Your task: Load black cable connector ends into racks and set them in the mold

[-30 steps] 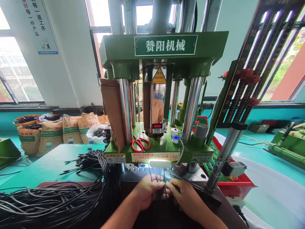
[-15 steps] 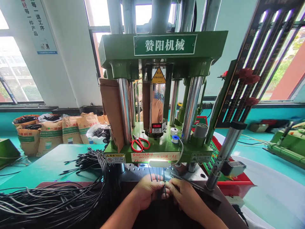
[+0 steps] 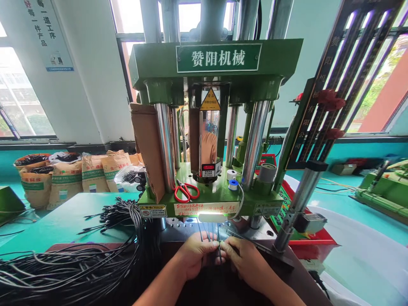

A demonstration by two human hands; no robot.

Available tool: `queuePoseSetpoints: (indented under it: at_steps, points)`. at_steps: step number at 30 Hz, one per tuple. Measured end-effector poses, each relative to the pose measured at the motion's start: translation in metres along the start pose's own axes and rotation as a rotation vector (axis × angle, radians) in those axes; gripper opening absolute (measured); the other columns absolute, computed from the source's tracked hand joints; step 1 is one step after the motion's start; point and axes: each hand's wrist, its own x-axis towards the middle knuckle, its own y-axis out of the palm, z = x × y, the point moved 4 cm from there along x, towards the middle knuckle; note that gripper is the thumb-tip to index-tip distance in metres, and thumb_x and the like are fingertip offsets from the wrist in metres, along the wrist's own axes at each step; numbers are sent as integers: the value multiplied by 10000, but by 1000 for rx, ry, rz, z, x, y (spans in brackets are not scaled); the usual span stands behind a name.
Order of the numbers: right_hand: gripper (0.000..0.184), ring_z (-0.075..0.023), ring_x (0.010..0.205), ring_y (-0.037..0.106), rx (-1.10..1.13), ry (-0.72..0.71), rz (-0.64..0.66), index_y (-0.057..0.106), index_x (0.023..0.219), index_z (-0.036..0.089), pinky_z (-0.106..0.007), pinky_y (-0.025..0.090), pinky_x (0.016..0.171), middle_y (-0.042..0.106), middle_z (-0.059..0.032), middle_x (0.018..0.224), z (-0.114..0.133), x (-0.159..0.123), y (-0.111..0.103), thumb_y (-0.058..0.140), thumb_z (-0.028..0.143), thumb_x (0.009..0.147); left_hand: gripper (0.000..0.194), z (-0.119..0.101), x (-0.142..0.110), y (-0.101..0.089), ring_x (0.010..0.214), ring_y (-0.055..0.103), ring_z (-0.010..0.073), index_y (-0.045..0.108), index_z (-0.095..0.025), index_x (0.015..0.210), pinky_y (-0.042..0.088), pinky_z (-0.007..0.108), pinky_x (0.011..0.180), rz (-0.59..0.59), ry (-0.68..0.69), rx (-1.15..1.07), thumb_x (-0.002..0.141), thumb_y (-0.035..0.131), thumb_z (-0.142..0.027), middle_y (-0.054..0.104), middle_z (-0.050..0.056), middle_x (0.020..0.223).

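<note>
Several thin dark cables (image 3: pixel 209 231) run down from under the lamp bar of the green press into my hands. My left hand (image 3: pixel 198 251) is closed on them, palm turned up, with the strands spread across its fingers. Close against it, my right hand (image 3: pixel 239 255) pinches one cable between thumb and fingers where the two hands meet. The lower cable ends fade into the dark below my fingers. Just beyond the hands lies the metal bed (image 3: pixel 181 230) of the press (image 3: pixel 219 208).
A big bundle of black cables (image 3: pixel 73 272) covers the left side. Red-handled scissors (image 3: pixel 186 192) and a blue-and-white tape roll (image 3: pixel 233 185) rest on the press ledge. A steel post (image 3: pixel 295 208) stands at right. Filled paper sacks (image 3: pixel 66 182) line the back left.
The whole view has shifted slightly to the left. Both hands keep nearly the same pose on the cables.
</note>
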Motion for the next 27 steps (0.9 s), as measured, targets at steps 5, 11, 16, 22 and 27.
queuePoseSetpoints:
  at_steps: [5, 11, 16, 22, 27]
  points:
    - [307, -92, 407, 456, 7, -9, 8, 461, 680, 208, -206, 294, 405, 502, 52, 532, 2, -1, -1, 372, 328, 948, 254, 0, 0, -1, 663, 665, 156, 546, -130, 844, 513, 296, 690, -6, -3, 0, 681, 737, -167, 647, 31, 724]
    - [307, -92, 406, 453, 4, -15, -3, 469, 679, 209, -207, 297, 415, 495, 55, 516, 2, 0, -1, 369, 318, 948, 234, 1, 0, -2, 677, 668, 159, 548, -123, 847, 508, 282, 677, 9, -1, 6, 698, 724, -161, 660, 55, 743]
    - [322, -93, 396, 455, 11, -10, 3, 476, 684, 208, -210, 295, 406, 505, 53, 519, 1, 0, -1, 367, 346, 953, 242, 1, 1, -3, 677, 669, 163, 541, -125, 863, 510, 292, 681, 7, 0, 2, 702, 719, -154, 669, 65, 762]
    - [321, -93, 398, 462, 22, -12, 5, 489, 683, 207, -208, 298, 408, 507, 53, 520, 3, 0, -1, 369, 333, 953, 227, -1, 0, 0, 671, 663, 156, 555, -120, 843, 504, 278, 668, 7, 3, -1, 694, 723, -151, 648, 45, 725]
    - [327, -94, 407, 451, 4, -20, -2, 472, 677, 208, -211, 299, 414, 492, 54, 522, 1, 1, 0, 366, 346, 954, 242, -2, -1, 1, 659, 658, 154, 554, -118, 827, 502, 276, 658, 7, 1, -5, 677, 739, -160, 636, 38, 708]
